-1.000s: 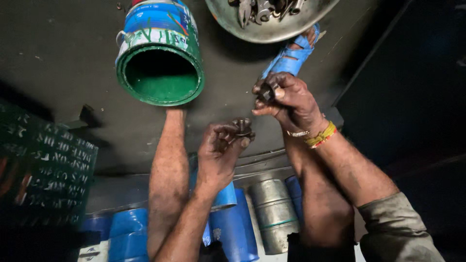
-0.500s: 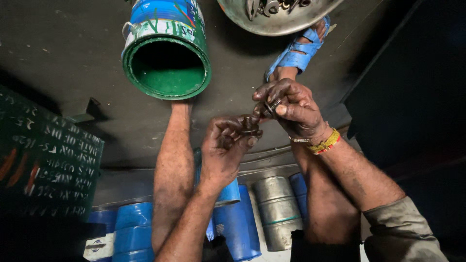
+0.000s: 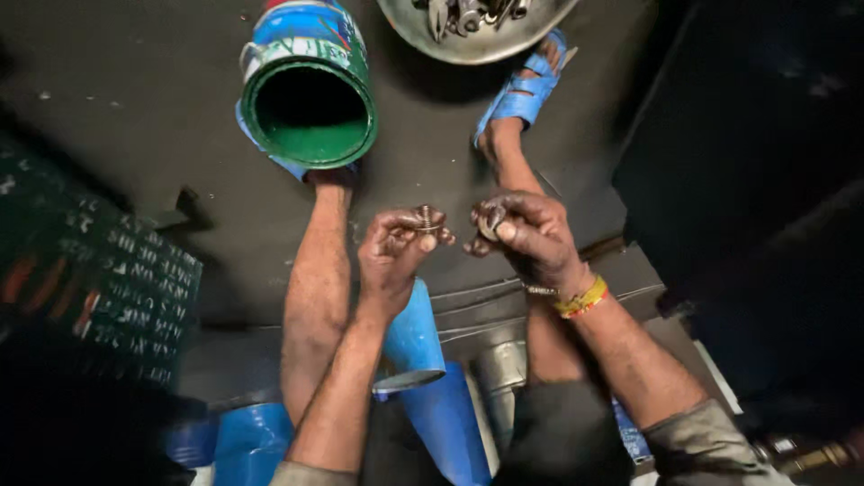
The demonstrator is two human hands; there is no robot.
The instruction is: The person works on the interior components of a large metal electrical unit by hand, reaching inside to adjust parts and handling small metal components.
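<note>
The left hand (image 3: 391, 256) is closed around a short threaded bolt (image 3: 425, 219), pinched at the fingertips so that its ribbed end stands up above the knuckles; its grip is tight on the bolt. The right hand (image 3: 526, 238) is curled beside it, just apart from the left, and its fingertips pinch a small dark metal piece (image 3: 491, 223) that looks like a nut or washer, though it is too small and grimy to tell which. The two pieces are held near each other in the air above the dark floor (image 3: 144, 117), between the person's bare legs, and they are not joined: a gap shows between bolt and small piece. As a judgement, the fitting of one to the other is at its start, with both parts picked up and in hand but nothing threaded on yet. Towards the far edge of the floor a green and blue paint can (image 3: 310, 94) lies on its side with its open mouth facing the camera, and a metal bowl (image 3: 477, 45) of tools and loose hardware sits beside a foot in a blue sandal (image 3: 526, 85). Blue cylinders (image 3: 414, 337) stand below the wrists. A yellow and red band (image 3: 580, 299) circles the right wrist.
</note>
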